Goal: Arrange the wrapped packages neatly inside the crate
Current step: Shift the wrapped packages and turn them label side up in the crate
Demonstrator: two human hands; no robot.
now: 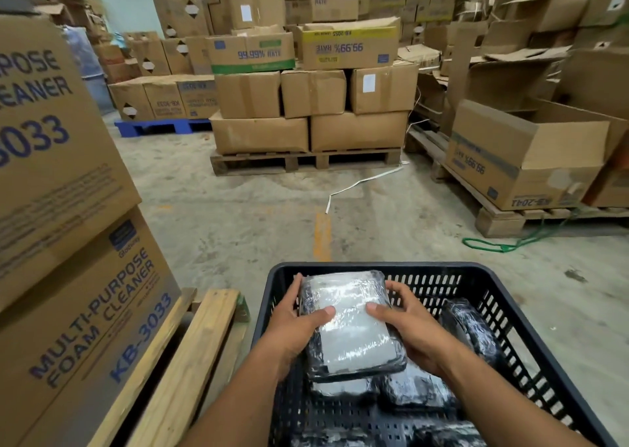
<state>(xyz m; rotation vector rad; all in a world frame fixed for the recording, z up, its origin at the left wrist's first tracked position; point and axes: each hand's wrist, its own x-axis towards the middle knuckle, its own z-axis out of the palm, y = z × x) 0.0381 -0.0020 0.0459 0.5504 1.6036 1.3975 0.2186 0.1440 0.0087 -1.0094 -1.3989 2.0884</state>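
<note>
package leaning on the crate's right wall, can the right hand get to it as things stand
Probably not yet: the right hand is clamped on the held package with the left hand. The leaning package lies uncovered close beside it, so once freed, likely yes.

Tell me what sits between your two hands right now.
Head view: one wrapped package, gripped by left hand and right hand, above the black crate.

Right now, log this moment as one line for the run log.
step: placing | left hand: on package | right hand: on package | package: over crate | other packages: in crate
</note>
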